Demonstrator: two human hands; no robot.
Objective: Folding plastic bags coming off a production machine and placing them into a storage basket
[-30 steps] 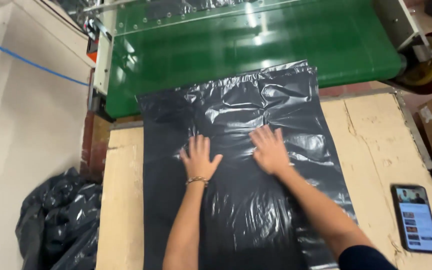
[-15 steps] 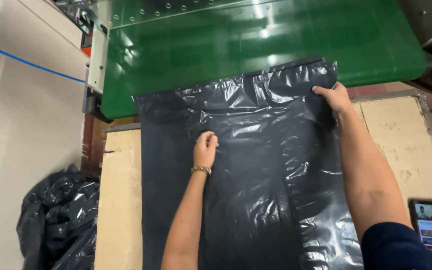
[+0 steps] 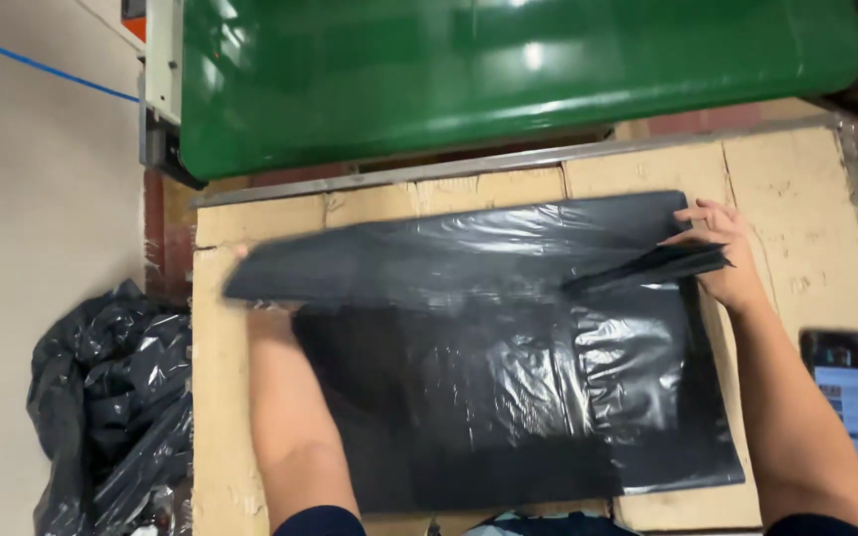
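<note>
A large black plastic bag (image 3: 508, 397) lies flat on a cardboard-covered table (image 3: 786, 179). Its far part is lifted and folded back toward me. My right hand (image 3: 722, 253) grips the bag's raised right corner. My left hand (image 3: 242, 260) is mostly hidden behind the lifted left edge of the bag, which it holds up; only a fingertip shows and the edge is blurred. Both forearms reach in from the bottom of the view.
A green conveyor belt (image 3: 508, 69) runs along the far side of the table. A phone (image 3: 844, 392) with a lit screen lies on the table at the right. A heap of black plastic bags (image 3: 111, 407) sits on the floor at the left.
The bag has come off the green belt onto the table. Both hands moved out to its far corners and lifted that end, folding it back toward me.
</note>
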